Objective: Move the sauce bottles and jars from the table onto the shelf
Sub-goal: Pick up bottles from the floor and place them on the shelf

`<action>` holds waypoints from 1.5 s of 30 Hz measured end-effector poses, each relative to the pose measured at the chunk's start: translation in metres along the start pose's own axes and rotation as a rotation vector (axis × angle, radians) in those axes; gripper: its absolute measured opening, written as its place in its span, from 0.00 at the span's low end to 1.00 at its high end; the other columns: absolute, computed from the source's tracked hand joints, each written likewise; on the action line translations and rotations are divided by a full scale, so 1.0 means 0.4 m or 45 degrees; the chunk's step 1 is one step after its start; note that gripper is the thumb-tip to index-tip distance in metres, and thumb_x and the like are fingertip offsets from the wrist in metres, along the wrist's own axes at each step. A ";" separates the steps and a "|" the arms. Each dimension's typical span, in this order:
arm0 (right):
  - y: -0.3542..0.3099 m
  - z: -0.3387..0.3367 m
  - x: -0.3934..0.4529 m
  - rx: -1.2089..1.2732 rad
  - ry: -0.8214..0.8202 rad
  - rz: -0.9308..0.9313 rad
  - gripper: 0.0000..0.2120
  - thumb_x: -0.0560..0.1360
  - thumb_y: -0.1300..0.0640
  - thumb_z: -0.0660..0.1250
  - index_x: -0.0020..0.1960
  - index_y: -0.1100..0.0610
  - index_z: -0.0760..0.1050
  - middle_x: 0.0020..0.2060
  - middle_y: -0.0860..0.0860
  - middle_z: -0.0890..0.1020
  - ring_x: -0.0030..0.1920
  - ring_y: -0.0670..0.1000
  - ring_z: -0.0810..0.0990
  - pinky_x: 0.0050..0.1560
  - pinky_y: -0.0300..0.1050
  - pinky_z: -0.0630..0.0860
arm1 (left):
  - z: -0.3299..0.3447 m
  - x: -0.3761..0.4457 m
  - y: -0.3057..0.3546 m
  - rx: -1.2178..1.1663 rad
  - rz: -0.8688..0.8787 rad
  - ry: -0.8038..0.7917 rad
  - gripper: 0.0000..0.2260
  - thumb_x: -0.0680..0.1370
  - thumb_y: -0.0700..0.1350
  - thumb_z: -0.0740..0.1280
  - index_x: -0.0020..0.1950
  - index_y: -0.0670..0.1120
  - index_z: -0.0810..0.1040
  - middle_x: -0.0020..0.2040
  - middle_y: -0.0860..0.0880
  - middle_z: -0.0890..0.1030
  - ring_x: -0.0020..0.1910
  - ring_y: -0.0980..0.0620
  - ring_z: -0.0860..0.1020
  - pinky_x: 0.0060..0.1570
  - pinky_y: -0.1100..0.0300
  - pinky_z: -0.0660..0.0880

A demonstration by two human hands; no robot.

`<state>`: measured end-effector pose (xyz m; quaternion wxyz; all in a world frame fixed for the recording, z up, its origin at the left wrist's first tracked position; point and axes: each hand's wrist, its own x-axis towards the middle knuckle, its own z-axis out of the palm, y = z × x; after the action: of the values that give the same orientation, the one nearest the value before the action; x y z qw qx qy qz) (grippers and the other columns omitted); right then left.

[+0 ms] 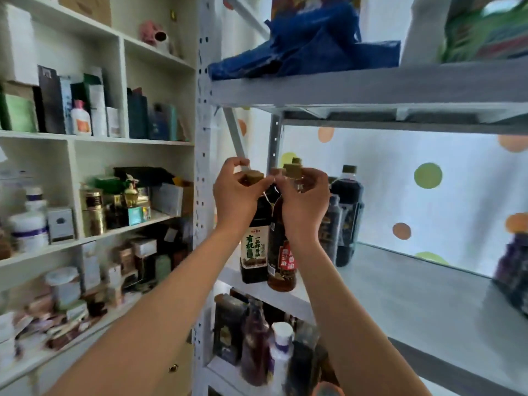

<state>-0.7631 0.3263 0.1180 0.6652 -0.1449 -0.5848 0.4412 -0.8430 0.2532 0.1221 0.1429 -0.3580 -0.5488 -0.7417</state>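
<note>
Head-camera view: two sauce bottles are held by their necks at the front left corner of a grey metal shelf (400, 287). The soy sauce bottle (255, 247), dark with a white-and-green label, hangs from the left hand (235, 195), whose fingers and thumb curl round its neck just under the olive cap. Touching it on the right, the amber bottle (281, 252) with a red label is gripped at the neck by the right hand (304, 201), fingers wrapped below its cap. Both bottles stand upright, their bases at the shelf's front edge; whether they rest on the board or hang just clear of it cannot be told.

Behind the right hand, more dark bottles (347, 215) stand on the same board near the back, against a white sheet dotted with green and orange circles. At the far right edge a blurred dark jar (514, 270) sits on the board. Above, the next tier carries a blue bag (303, 44) and a green-and-white package (485, 30). Below, further bottles (257, 338) crowd the lower tier. To the left, a white cabinet (94, 138) holds boxes, tins and tubs.
</note>
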 end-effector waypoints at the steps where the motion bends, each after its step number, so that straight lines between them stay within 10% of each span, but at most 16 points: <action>1: 0.014 -0.004 0.004 -0.029 0.012 -0.006 0.17 0.68 0.54 0.77 0.48 0.41 0.71 0.42 0.39 0.81 0.44 0.37 0.79 0.46 0.34 0.77 | 0.016 0.000 -0.016 0.007 -0.020 -0.014 0.21 0.66 0.47 0.80 0.51 0.54 0.73 0.41 0.53 0.84 0.40 0.60 0.82 0.43 0.63 0.79; 8: 0.109 -0.005 0.013 -0.181 0.000 -0.074 0.17 0.72 0.48 0.72 0.53 0.36 0.67 0.52 0.41 0.78 0.56 0.46 0.77 0.59 0.52 0.76 | 0.060 0.035 -0.101 0.076 -0.098 -0.198 0.21 0.69 0.53 0.76 0.58 0.55 0.72 0.49 0.54 0.83 0.47 0.60 0.81 0.45 0.66 0.76; 16: 0.219 -0.071 -0.040 -0.369 -0.336 -0.085 0.25 0.82 0.45 0.57 0.76 0.38 0.53 0.67 0.39 0.62 0.63 0.28 0.60 0.60 0.34 0.61 | 0.040 -0.068 -0.160 0.402 0.124 -0.388 0.29 0.69 0.47 0.75 0.61 0.68 0.65 0.51 0.69 0.76 0.51 0.70 0.74 0.45 0.77 0.67; 21: 0.245 -0.114 -0.090 -0.325 -0.523 0.042 0.34 0.82 0.52 0.61 0.76 0.32 0.44 0.69 0.38 0.60 0.63 0.22 0.57 0.62 0.33 0.61 | 0.035 -0.108 -0.189 0.519 0.192 -0.329 0.35 0.70 0.49 0.75 0.72 0.56 0.62 0.64 0.58 0.72 0.62 0.60 0.72 0.57 0.65 0.70; 28: 0.271 -0.187 -0.172 -0.623 -0.602 0.033 0.49 0.76 0.61 0.67 0.75 0.32 0.34 0.72 0.47 0.64 0.71 0.50 0.63 0.69 0.53 0.66 | 0.029 -0.196 -0.258 0.803 -0.105 -0.311 0.47 0.65 0.50 0.78 0.76 0.46 0.53 0.67 0.44 0.65 0.66 0.45 0.67 0.59 0.49 0.73; 35: 0.299 -0.202 -0.153 -0.703 -0.641 0.093 0.49 0.76 0.58 0.70 0.76 0.33 0.38 0.59 0.46 0.67 0.61 0.51 0.72 0.64 0.50 0.72 | 0.029 -0.194 -0.289 0.648 -0.174 -0.270 0.42 0.68 0.49 0.77 0.74 0.47 0.56 0.64 0.45 0.73 0.61 0.46 0.75 0.56 0.46 0.77; 45: 0.321 -0.137 -0.124 -0.889 -0.762 0.085 0.54 0.75 0.57 0.69 0.71 0.29 0.26 0.65 0.55 0.71 0.57 0.56 0.77 0.54 0.50 0.75 | 0.015 -0.132 -0.354 0.606 -0.132 -0.286 0.31 0.67 0.45 0.78 0.64 0.44 0.66 0.56 0.45 0.75 0.53 0.48 0.77 0.46 0.53 0.77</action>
<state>-0.7633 0.3795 -0.0204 0.3637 -0.2453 -0.8598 0.2614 -0.8894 0.2996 -0.0142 0.1230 -0.3658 -0.7378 -0.5538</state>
